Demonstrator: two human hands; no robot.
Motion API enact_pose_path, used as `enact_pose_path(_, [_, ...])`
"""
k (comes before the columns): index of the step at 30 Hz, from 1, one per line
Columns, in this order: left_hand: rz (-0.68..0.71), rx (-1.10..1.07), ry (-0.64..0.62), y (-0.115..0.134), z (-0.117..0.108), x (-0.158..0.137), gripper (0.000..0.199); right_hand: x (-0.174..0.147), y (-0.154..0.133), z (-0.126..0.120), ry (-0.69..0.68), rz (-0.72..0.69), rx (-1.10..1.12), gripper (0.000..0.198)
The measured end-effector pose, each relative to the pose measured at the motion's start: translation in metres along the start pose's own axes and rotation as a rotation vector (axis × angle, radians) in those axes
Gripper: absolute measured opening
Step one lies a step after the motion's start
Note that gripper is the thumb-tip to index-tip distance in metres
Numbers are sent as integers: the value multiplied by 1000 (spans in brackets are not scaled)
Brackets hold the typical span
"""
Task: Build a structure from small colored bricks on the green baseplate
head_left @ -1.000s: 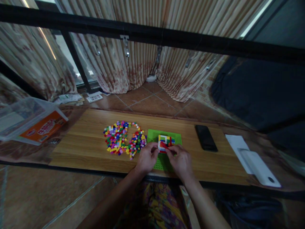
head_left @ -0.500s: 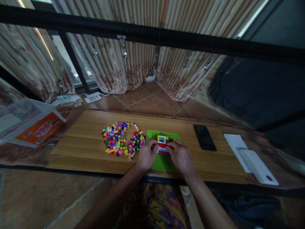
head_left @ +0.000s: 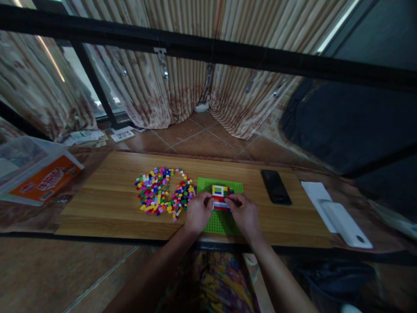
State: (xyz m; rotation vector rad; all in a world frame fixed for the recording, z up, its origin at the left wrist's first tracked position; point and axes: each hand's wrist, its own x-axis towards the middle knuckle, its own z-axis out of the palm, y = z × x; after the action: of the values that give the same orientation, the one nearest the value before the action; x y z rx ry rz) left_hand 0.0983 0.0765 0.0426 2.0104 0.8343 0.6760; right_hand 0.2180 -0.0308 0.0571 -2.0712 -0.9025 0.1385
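Note:
A small build of toy bricks in red, white, yellow, blue and green sits on the green studded baseplate. My left hand is closed, thumb and fingertips pinching the build's left edge. From the other side, my right hand grips the right edge with bent fingers. Whether a single loose brick is between either hand's fingertips is too small to make out. Just left of the baseplate, a loose pile of many-coloured toy bricks is spread over the wooden board.
A black phone lies right of the baseplate on the wooden board. Farther right are white paper and a white flat object. A clear plastic box with an orange label stands at left. A dark bar crosses above.
The whole scene has shifted slightly left in view as the camera turned. Both hands stay at the brick build, with hardly any visible movement of the fingers.

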Motion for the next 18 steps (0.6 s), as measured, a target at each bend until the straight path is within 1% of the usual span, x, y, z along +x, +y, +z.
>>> enact_pose_path(5, [-51, 2, 10, 4, 0, 0, 12, 5, -2, 6, 47, 98, 26, 26])
enact_pose_path(8, [-67, -15, 3, 7, -3, 0, 12, 7, 0, 7, 36, 110, 61, 27])
enact_pose_path(13, [-117, 2, -26, 10, -8, 9, 26, 9, 1, 5, 14, 119, 59, 26])
enact_pose_path(18, [-213, -17, -23, 11, -7, 17, 23, 11, 2, 6, 8, 127, 48, 26])
